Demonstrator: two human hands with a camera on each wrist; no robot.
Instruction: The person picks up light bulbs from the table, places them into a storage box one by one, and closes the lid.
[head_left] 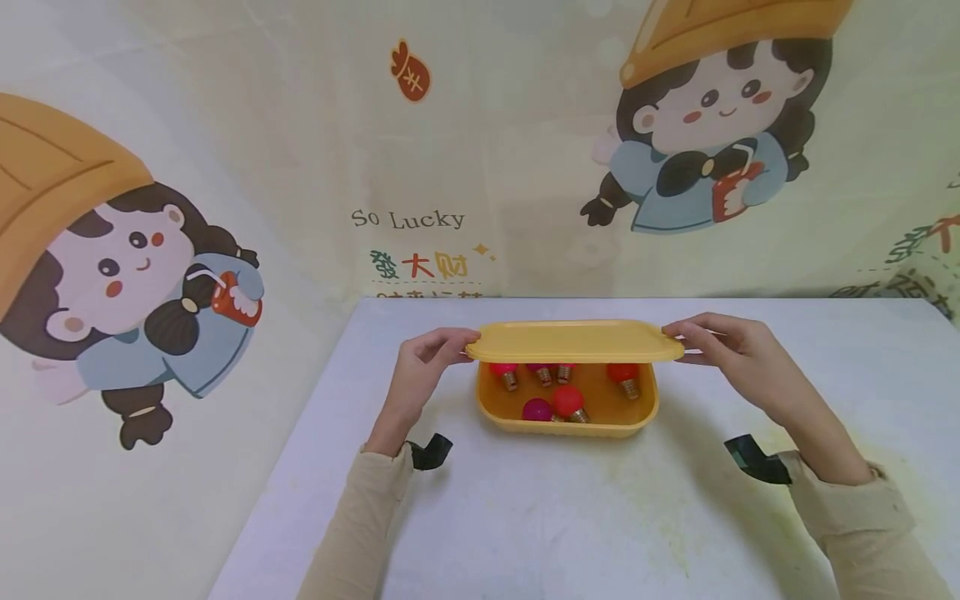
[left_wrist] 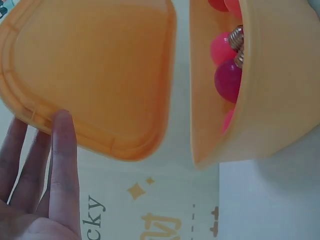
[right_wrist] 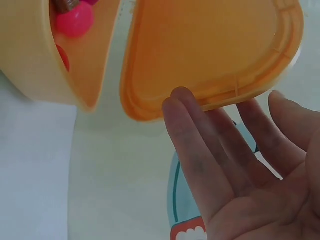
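Note:
A yellow-orange plastic lid (head_left: 573, 342) is held level above a matching rectangular box (head_left: 491, 410) with rounded corners. My left hand (head_left: 418, 367) pinches the lid's left end, fingers beneath and thumb at the top edge. At the opposite end my right hand (head_left: 738, 358) grips it the same way. The lid's underside (left_wrist: 100, 70) shows in the left wrist view, apart from the box rim. Several small bulbs with metal screw bases lie inside the box, among them a red bulb (head_left: 567, 401) and a purple bulb (left_wrist: 228, 81). The lid hides the box's back part.
The box stands on a white table (head_left: 540, 517). A printed cloth backdrop (head_left: 525, 150) with cartoon figures hangs behind the table's far edge and at the left. Dark straps (head_left: 757, 460) stick out at both wrists.

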